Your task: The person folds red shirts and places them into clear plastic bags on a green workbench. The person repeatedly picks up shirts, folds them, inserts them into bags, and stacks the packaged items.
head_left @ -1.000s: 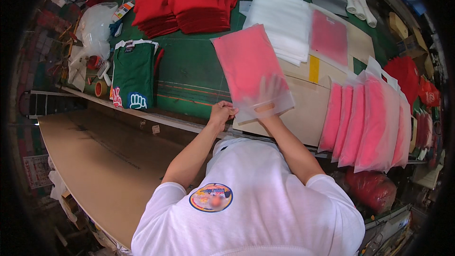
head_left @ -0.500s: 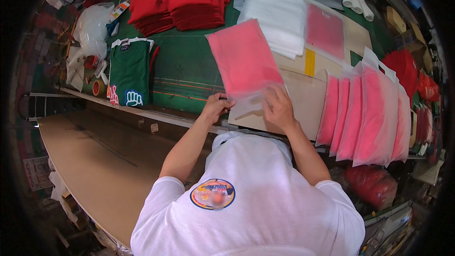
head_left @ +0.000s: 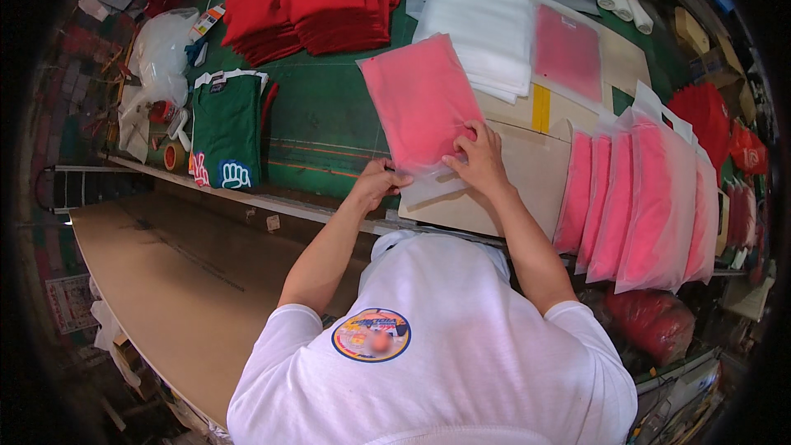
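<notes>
In front of me lies a frosted plastic bag point(head_left: 422, 103) with a folded red garment inside, looking pink through the film. Its clear, unfilled end points toward me. My left hand point(head_left: 381, 184) is closed at the near left corner, pinching the film between thumb and fingers. On the lower right part of the bag is my right hand point(head_left: 480, 158), its fingers bent and the fingertips closed on the film near the garment's lower edge. Beneath the bag's near end is a beige board point(head_left: 527, 169).
Filled bags point(head_left: 651, 189) stand in a leaning row at right. Behind lie a stack of white plastic bags point(head_left: 478, 25), another bagged red garment point(head_left: 568, 53) and red shirt piles point(head_left: 338, 4). A green shirt point(head_left: 227, 128) and tape roll point(head_left: 173, 155) sit left, near the table edge.
My right hand has moved left and up from the bag's right edge onto its lower part, fingers now curled there. My left hand stays at the near left corner.
</notes>
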A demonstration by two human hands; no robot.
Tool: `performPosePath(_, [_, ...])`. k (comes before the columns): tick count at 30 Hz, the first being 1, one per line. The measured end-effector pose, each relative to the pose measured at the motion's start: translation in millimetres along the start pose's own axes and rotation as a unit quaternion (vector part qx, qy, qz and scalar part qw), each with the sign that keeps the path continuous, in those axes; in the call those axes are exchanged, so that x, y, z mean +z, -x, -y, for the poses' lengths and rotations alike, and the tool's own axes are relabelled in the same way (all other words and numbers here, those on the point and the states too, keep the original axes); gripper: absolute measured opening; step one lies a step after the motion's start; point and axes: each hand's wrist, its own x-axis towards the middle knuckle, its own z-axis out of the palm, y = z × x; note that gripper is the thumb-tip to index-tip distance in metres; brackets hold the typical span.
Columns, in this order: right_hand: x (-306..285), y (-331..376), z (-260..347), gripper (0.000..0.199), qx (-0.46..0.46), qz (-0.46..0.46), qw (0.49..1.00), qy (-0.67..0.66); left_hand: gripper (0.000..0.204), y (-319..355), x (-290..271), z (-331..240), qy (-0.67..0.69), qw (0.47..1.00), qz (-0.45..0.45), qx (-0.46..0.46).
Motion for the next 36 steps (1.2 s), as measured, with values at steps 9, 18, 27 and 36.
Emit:
performPosePath(9, [2.1, -0.2, -1.3, 0.028, 0.023, -0.003, 1.000, -0.014, 0.049, 1.8, 6.3, -0.2, -0.022, 1.000, -0.001, 0.015])
performPosePath(18, [0.8, -3.0, 1.7, 0.026, 0.031, -0.001, 0.999, -0.016, 0.052, 1.2, 3.5, 4.7, 0.024, 1.000, 0.008, 0.015])
performPosePath(27, [4.7, 18.4, 18.1, 0.021, 0.019, -0.240, 0.970, -0.046, 0.055, -0.8, 7.6, 2.6, -0.060, 0.996, -0.006, 0.062])
performPosePath(36, [49.4, 102.2, 76.1, 0.037, 0.459, -0.137, 0.570, -0.668, 0.064, 8.6, 35.0, 9.6, -0.011, 0.999, 0.003, 0.052])
